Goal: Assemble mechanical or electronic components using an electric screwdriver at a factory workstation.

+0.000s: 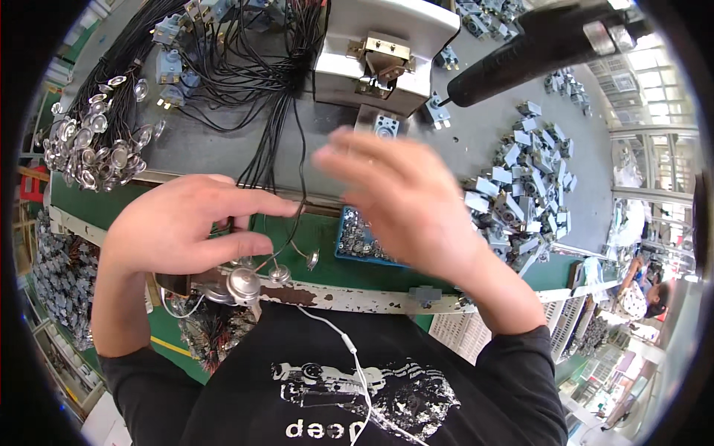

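Note:
My left hand [186,227] is over the green front strip of the bench, index finger and thumb stretched out and apart. Its index fingertip is at a black wire [301,160] that hangs from the bundle. Below the thumb hang round metal discs [243,282] on wire ends; my curled fingers are partly hidden. My right hand [409,201], smeared by motion, has its fingers stretched out above a blue tray [372,259] of small metal parts. Just beyond those fingers, a grey-blue switch block [385,126] sits at the foot of a metal fixture [387,63]. The right thumb is hidden.
A black powered screwdriver [528,56] reaches in from the upper right. Loose grey-blue blocks [520,186] are heaped on the right. Black cables [260,82] and a cluster of metal discs [97,141] lie on the left. A person [643,297] is at far right.

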Motion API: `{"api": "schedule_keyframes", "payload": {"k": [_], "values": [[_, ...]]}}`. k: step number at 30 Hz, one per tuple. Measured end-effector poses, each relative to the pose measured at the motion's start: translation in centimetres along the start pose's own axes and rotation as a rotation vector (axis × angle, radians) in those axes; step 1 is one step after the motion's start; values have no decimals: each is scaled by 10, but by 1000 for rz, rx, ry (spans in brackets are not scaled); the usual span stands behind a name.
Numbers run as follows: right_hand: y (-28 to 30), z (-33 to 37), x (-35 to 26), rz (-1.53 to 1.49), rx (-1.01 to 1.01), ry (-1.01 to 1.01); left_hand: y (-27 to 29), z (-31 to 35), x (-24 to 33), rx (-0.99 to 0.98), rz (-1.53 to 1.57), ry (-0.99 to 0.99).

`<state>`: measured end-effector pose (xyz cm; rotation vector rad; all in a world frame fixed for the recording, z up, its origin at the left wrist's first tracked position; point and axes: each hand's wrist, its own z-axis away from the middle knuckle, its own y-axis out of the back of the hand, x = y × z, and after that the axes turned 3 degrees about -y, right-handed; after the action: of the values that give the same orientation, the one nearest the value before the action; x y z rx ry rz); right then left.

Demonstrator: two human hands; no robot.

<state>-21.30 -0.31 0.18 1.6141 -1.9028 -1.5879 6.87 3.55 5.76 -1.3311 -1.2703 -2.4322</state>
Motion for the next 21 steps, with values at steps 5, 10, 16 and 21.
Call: {"api": "schedule_keyframes", "payload": {"k": [5, 10, 16, 21], "values": [[-38, -1, -21, -227, -286, 8, -5, 5, -7, 29, 24, 38], [-10, 19, -29, -568, -239, 62, -10, 22, -13, 202, -420, -22], [27, 13, -35, -547, -138, -85, -31, -63, -12, 239, -150, -491], [36, 25, -17, -827, 450, -696, -25, -81, -19, 345, -337, -508]]}}
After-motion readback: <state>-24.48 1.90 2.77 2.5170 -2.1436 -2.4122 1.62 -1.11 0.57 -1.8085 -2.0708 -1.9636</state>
